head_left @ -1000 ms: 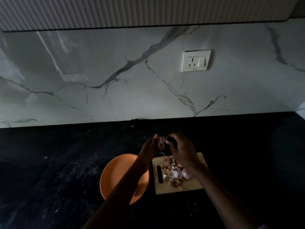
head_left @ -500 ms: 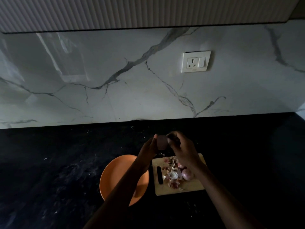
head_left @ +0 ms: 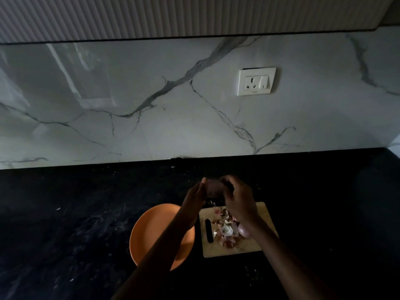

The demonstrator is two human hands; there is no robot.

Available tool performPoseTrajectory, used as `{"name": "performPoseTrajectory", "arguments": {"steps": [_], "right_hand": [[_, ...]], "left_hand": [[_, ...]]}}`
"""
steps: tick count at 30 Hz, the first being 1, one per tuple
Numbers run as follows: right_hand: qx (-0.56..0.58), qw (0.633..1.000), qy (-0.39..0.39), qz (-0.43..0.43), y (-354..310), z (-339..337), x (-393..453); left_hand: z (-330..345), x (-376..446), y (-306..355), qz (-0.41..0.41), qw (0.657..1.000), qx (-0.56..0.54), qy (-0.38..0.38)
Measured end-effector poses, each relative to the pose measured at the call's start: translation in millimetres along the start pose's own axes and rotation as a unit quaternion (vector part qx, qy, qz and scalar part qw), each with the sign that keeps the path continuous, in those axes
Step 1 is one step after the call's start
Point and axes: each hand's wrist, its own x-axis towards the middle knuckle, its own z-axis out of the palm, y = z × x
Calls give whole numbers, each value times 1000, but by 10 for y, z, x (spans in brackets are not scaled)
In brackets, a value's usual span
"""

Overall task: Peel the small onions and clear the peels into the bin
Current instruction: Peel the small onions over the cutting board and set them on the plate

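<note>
Dim marble wall [head_left: 151,105] with a socket [head_left: 256,81] backs a black desk [head_left: 65,213]. Above the desk's middle, the left hand [head_left: 194,198] and right hand [head_left: 238,200] both grip one small onion [head_left: 213,188] between them. Nearer, a chopping board [head_left: 255,245] holds peels [head_left: 226,231] and another onion [head_left: 243,230]; an orange plate [head_left: 155,230] lies just left.
</note>
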Motion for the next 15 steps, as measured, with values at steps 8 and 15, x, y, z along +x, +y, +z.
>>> {"name": "performPoseTrajectory", "arguments": {"steps": [8,15], "right_hand": [[67,992,41,94,-59,55,-10],[71,980,73,169,112,-128,68]], "left_hand": [[-29,1,25,17,999,-1,-37],[-125,23,-40,4,999,-44,-1]]}}
